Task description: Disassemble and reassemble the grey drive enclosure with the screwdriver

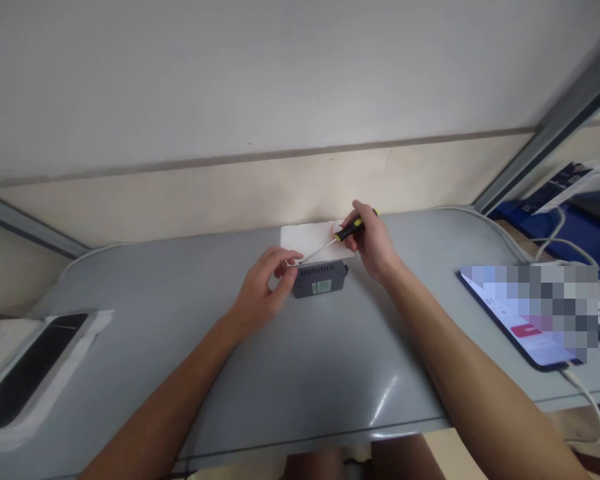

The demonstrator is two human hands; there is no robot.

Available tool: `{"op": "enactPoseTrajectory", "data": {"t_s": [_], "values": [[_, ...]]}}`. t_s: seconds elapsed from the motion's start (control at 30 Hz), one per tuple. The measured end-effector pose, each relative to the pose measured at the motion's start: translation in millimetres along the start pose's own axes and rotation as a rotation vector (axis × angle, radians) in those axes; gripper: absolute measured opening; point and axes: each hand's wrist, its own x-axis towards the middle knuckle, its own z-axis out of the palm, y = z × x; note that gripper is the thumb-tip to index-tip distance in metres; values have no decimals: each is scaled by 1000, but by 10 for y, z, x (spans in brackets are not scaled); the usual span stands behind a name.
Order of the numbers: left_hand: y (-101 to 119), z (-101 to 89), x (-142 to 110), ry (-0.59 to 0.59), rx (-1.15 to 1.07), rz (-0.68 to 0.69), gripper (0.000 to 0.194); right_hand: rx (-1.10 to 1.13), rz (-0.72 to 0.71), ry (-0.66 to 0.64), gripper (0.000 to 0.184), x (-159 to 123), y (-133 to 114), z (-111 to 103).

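Observation:
A small dark grey vented electronic box (pixel 319 279) stands on the grey table, with slots along its top, a pale green label on its front and a small knob or connector at its right end. My left hand (pixel 265 283) is closed at the box's left end, thumb in front and fingers behind. In my right hand (pixel 373 243) is a screwdriver (pixel 351 229) with a black and yellow handle. Its thin shaft slants down to the left, and the tip is by my left fingertips at the box's top left. Behind the box lies a white sheet (pixel 305 235).
A phone (pixel 500 317) with a lit screen lies at the right, a white cable (pixel 587 393) at its lower end. On the left is a black flat panel (pixel 35 373) with a white border. A wall (pixel 260 187) closes off the back between metal posts (pixel 535 147).

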Motion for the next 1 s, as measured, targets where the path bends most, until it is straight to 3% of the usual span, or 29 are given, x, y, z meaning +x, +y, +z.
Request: {"op": "enactPoseTrajectory", "data": {"t_s": [0.33,1.0], "values": [[94,56,50,147,25,113,10,-13,-42,-19,49,-88,-110,44],[124,51,41,185,75,-16,16,-44,-114,-36,53,-129,-146,64]]}}
